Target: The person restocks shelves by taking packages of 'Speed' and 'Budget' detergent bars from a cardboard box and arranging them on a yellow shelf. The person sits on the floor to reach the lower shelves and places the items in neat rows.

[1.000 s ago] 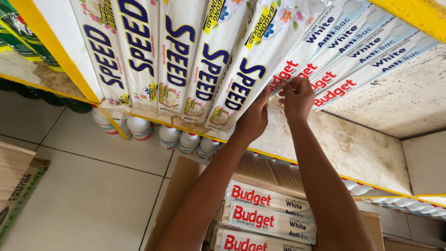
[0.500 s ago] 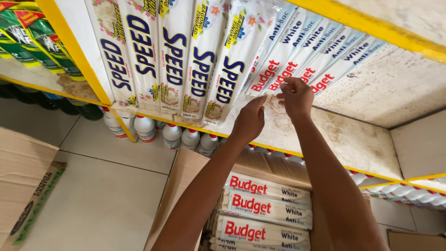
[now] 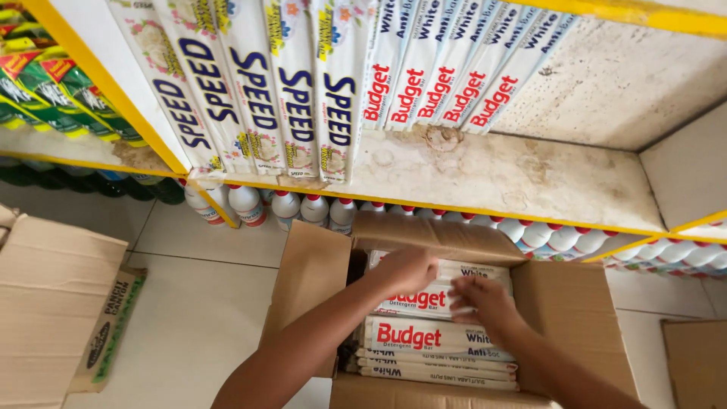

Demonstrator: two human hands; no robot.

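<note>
You were in a small shop. The yellow-edged shelf carried many identical soap bars standing in rows, bottles of one kind were lined below it, and an open carton on the tiled floor was full of the same bars.

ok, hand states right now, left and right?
Left hand: inside the cardboard box, on the top detergent bar; grip cannot be told.
Right hand: blurred, on the same bar; cannot tell.
</note>
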